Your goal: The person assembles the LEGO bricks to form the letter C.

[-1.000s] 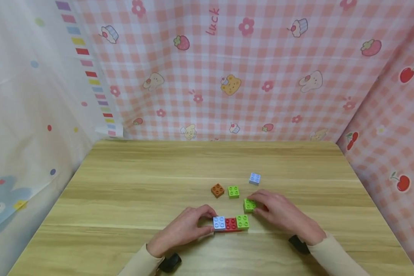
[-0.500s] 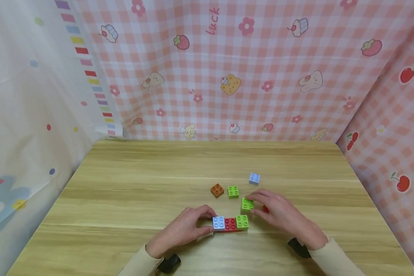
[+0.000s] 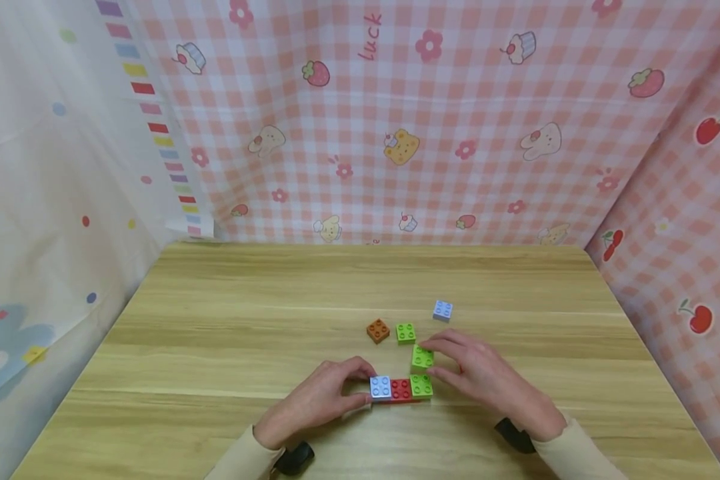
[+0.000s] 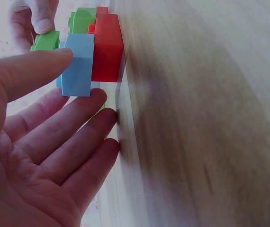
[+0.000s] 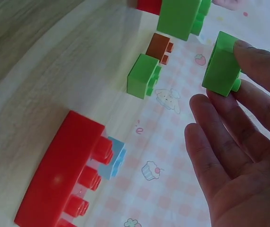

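Under my remote watch, one part-built row on the table (image 3: pixel 246 300): red base brick (image 3: pixel 401 390), a blue brick (image 3: pixel 381 387) seated at its left, a green end brick (image 3: pixel 421 387) at its right, red studs bare between. Left hand (image 3: pixel 321 397): thumb and fingertips lightly pinching the blue brick. Right hand (image 3: pixel 486 377): thumb and finger pinching one held green brick (image 3: pixel 421 360), seemingly raised, just far of the green end brick; other fingers loosely extended. Done, as I judge: two bricks mounted. Left: placing the held one, and perhaps four loose pieces, namely brown brick (image 3: pixel 378 331), spare green brick (image 3: pixel 405 333), spare blue brick (image 3: pixel 443 310), and long red brick (image 5: pixel 59 175), hidden in the head view. Changed from a second ago: right hand and its brick shifted left, toward the row; left hand and row unmoved.
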Tool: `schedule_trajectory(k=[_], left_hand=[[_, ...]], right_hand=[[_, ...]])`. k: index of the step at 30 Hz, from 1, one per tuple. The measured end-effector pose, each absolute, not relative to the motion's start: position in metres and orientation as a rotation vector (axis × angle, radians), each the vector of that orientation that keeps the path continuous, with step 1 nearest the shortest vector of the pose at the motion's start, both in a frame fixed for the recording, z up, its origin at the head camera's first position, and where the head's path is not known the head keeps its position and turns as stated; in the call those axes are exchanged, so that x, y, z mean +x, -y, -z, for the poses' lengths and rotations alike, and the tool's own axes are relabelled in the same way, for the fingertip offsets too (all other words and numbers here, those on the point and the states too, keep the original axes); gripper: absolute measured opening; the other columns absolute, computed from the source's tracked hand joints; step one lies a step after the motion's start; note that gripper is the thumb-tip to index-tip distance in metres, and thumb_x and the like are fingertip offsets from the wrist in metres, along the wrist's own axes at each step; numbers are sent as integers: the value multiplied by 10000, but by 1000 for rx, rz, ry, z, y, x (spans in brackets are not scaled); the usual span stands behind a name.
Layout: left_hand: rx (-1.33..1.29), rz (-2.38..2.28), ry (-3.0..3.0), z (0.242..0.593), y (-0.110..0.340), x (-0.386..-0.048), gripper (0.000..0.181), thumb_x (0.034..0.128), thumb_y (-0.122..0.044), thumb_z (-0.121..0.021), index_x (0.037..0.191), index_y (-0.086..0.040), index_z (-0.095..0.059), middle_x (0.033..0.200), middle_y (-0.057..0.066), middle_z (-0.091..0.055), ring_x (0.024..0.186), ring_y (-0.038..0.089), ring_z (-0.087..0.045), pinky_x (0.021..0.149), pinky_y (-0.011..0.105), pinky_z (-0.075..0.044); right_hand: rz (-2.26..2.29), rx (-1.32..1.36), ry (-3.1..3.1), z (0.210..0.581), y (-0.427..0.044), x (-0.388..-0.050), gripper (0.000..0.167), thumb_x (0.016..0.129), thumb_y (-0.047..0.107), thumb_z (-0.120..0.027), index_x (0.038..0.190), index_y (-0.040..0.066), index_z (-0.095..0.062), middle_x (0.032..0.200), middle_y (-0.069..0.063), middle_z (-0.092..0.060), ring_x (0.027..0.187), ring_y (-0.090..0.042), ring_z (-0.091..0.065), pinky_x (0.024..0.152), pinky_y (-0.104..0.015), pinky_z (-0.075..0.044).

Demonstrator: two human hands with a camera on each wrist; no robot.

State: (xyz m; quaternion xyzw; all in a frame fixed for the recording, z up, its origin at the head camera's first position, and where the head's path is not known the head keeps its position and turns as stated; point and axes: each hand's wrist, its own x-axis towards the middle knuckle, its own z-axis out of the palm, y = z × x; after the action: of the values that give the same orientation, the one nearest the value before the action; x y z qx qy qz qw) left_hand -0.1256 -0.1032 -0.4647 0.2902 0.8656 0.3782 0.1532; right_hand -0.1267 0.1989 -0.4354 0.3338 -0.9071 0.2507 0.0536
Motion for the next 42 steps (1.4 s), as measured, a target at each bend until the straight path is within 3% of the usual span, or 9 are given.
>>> schedule_trajectory(k=[42], left_hand=[[888,-1047,-2530,465,101,-126,343,928,-221,-786,1231,-112,-667,1216,21,-742,1121,137,-679,984,332,-543]], right_hand=[[-921,1132,2843,436,-155,-120,370,941,218,-788,1293,137,-707,1278,15,-677,1158,-166,-643,969,-390,-571]])
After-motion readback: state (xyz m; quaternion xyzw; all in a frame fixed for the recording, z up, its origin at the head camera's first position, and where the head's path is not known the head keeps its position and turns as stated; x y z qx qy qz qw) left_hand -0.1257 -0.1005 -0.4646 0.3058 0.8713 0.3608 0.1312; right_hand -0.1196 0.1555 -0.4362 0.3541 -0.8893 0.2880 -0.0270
